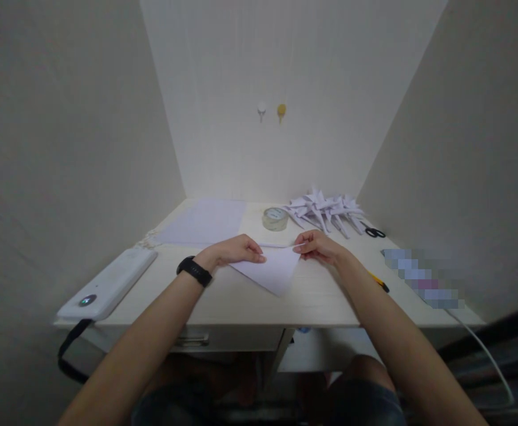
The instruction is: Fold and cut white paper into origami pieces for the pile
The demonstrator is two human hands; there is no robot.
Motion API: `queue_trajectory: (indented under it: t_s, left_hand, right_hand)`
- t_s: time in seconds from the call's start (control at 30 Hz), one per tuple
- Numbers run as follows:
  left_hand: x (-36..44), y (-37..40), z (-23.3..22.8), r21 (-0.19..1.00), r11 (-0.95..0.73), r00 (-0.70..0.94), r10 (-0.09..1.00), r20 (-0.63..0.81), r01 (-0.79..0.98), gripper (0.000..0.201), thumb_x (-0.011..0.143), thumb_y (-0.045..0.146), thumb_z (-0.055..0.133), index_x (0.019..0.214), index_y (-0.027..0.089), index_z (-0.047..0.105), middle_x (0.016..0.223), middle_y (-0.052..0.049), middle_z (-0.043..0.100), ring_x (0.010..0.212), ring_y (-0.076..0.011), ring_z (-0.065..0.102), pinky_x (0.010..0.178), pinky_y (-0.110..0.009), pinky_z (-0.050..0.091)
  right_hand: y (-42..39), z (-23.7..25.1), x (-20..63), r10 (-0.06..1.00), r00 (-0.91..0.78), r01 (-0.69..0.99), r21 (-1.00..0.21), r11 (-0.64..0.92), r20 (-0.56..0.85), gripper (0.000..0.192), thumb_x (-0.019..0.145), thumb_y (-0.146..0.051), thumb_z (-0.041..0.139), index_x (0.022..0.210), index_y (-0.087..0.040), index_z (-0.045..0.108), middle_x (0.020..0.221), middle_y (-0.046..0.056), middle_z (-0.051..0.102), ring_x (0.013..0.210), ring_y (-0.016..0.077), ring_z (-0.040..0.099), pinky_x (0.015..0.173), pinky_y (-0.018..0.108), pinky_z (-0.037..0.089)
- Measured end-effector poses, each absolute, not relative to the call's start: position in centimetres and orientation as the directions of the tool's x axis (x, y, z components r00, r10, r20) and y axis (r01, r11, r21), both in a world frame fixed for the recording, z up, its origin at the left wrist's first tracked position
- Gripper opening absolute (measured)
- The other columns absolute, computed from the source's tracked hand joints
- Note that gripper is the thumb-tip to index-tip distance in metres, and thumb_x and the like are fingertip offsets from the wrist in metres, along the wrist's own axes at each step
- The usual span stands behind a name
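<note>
A sheet of white paper [270, 273] lies slanted on the desk in front of me, one corner pointing towards the front edge. My left hand [240, 249], with a black watch on the wrist, grips its upper left part, thumb on top. At the upper right corner, my right hand [318, 246] pinches the paper between thumb and fingers. Just behind the sheet runs a thin white strip or edge [279, 245], partly hidden by my hands. A roll of clear tape [275, 219] sits beyond it. Back right is a heap of folded white paper pinwheels [323, 208].
White paper sheets [203, 220] lie back left. A white device [110, 283] with a black strap is at the left edge. Black-handled scissors [375, 233], a yellow cutter [379, 281] and a blurred-out strip [421, 279] with a white cable are right. Walls enclose the desk.
</note>
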State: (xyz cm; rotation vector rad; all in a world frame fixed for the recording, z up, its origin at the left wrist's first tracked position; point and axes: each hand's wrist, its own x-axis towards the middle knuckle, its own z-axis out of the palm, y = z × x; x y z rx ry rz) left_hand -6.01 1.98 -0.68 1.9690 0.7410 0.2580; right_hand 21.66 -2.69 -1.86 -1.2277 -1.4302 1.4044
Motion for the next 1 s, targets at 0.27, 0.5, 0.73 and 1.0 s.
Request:
queue_trajectory:
  t_s: [0.27, 0.5, 0.73, 1.0]
  left_hand:
    - [-7.6, 2.6, -0.7, 0.868, -0.215, 0.702, 0.686, -0.191, 0.447, 0.035, 0.063, 0.044, 0.082, 0.071, 0.011, 0.073, 0.064, -0.004, 0.066, 0.058, -0.0135, 0.055, 0.056, -0.026, 0.04]
    - [-8.9, 3.2, -0.8, 0.899, -0.072, 0.672, 0.691, -0.268, 0.432, 0.035, 0.061, 0.041, 0.085, 0.075, 0.011, 0.072, 0.067, -0.006, 0.069, 0.055, -0.0128, 0.061, 0.054, -0.024, 0.044]
    - [-9.0, 3.8, -1.4, 0.901, -0.07, 0.687, 0.674, -0.273, 0.427, 0.033, 0.064, 0.039, 0.084, 0.076, 0.011, 0.071, 0.067, -0.005, 0.069, 0.057, -0.0127, 0.062, 0.054, -0.024, 0.043]
    - [-8.7, 3.2, -1.0, 0.907, -0.09, 0.699, 0.67, -0.251, 0.412, 0.036, 0.062, 0.041, 0.085, 0.077, 0.012, 0.072, 0.069, -0.005, 0.069, 0.059, -0.0137, 0.066, 0.048, -0.02, 0.039]
  right_hand:
    - [-3.4, -1.6, 23.5, 0.946, -0.282, 0.278, -0.957, -0.082, -0.163, 0.027, 0.054, -0.032, 0.086, 0.063, -0.009, 0.075, 0.057, 0.009, 0.071, 0.049, 0.0113, 0.061, 0.043, 0.02, 0.036]
    - [-3.8, -1.5, 24.3, 0.934, -0.304, 0.28, -0.955, -0.098, -0.185, 0.022, 0.056, -0.028, 0.084, 0.066, -0.01, 0.076, 0.064, 0.011, 0.074, 0.053, 0.0129, 0.065, 0.044, 0.019, 0.038]
    - [-4.2, -1.9, 26.5, 0.912, -0.343, 0.254, -0.957, -0.14, -0.224, 0.025, 0.056, -0.027, 0.082, 0.071, -0.008, 0.078, 0.069, 0.013, 0.075, 0.056, 0.0155, 0.067, 0.044, 0.02, 0.041]
    - [-3.7, -2.6, 23.3, 0.986, -0.162, 0.125, -0.992, -0.008, -0.029, 0.033, 0.062, -0.042, 0.083, 0.076, -0.012, 0.076, 0.07, 0.007, 0.07, 0.059, 0.012, 0.056, 0.047, 0.023, 0.037]
